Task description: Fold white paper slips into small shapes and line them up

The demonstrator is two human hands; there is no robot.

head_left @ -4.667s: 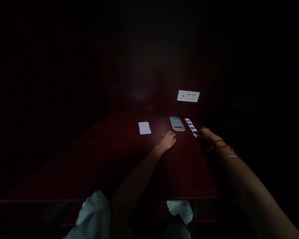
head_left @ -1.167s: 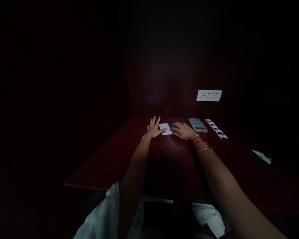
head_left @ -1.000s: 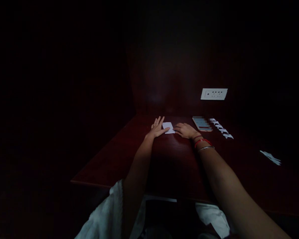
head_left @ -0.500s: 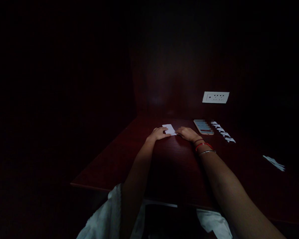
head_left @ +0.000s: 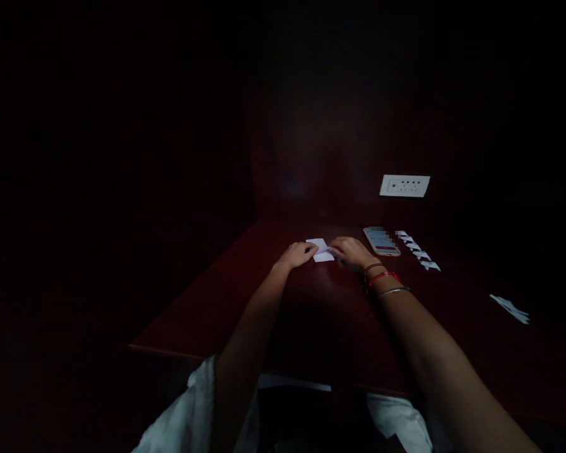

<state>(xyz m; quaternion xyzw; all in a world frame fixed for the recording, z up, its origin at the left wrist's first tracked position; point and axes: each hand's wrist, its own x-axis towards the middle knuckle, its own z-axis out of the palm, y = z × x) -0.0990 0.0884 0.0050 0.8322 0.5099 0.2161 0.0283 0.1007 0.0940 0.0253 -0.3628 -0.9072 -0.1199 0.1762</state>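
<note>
A small white sheet of paper [head_left: 323, 256] lies on the dark red table, with a fold line across it and a flap partly raised. At its left side, my left hand [head_left: 296, 255] grips the edge between thumb and fingers. My right hand [head_left: 351, 252], with red and silver bracelets at the wrist, pinches the paper's right edge near the fold. Its fingertips are small and dim in the view.
To the right of my right hand lies a phone [head_left: 382, 241] with a lit screen. Beside it is a row of folded white paper pieces [head_left: 417, 250]. White strips [head_left: 510, 309] lie farther right on the table [head_left: 245, 302]. A socket plate [head_left: 404, 185] is on the wall.
The paper's near part has opened out toward me, showing a raised flap at the fold. Both hands stay at its sides; the view has shifted slightly.
</note>
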